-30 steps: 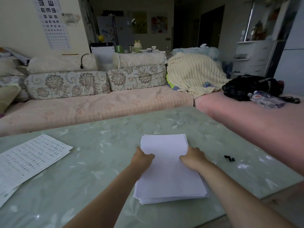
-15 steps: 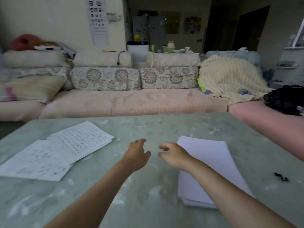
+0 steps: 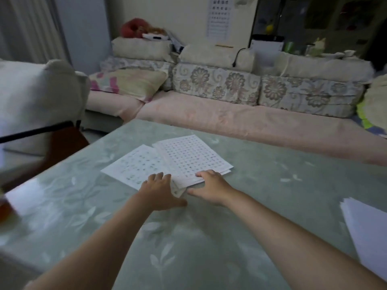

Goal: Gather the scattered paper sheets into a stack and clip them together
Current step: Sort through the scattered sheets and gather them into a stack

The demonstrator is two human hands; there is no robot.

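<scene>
1. Left hand: palm down, fingers straight, flat on the near corner of the loose sheet; grasps nothing.
2. Right hand: fingers curled over the near edge of the printed sheaf, thumb under its lifted corner, pinching it.
3. Sheaf slightly fanned, overlapping the loose sheet, mid-table.
4. Blank stack at the table's right edge, well apart.

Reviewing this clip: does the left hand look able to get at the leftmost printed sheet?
Likely yes: the left hand lies at the near edge of the leftmost printed sheet, fingers spread, with nothing on the table between them.
</scene>
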